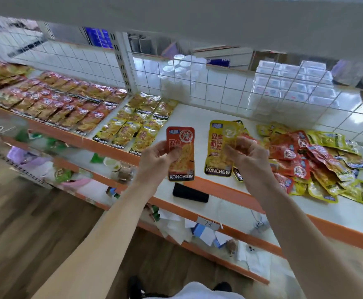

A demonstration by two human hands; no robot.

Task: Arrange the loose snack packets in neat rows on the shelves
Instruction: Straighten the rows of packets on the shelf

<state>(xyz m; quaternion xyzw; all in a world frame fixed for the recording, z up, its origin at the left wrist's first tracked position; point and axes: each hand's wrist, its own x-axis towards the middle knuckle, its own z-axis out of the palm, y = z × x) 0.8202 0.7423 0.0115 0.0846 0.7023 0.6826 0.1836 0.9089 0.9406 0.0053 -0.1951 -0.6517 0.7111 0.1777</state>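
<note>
My left hand (158,157) pinches an orange-red KONCHEW packet (182,155) upright above the shelf's front edge. My right hand (246,156) grips a small stack of yellow KONCHEW packets (218,147), also upright. A loose heap of red and yellow packets (318,162) lies on the white shelf (197,117) to the right of my right hand. Left of my hands, yellow packets (137,124) lie in neat rows. Further left, red packets (62,102) fill the shelf in rows.
A black phone (190,193) lies on the shelf just under my hands. The shelf has an orange front lip (251,198) and a white wire grid back (219,83). Lower shelves (103,165) hold mixed goods and papers. An upper shelf (197,20) overhangs.
</note>
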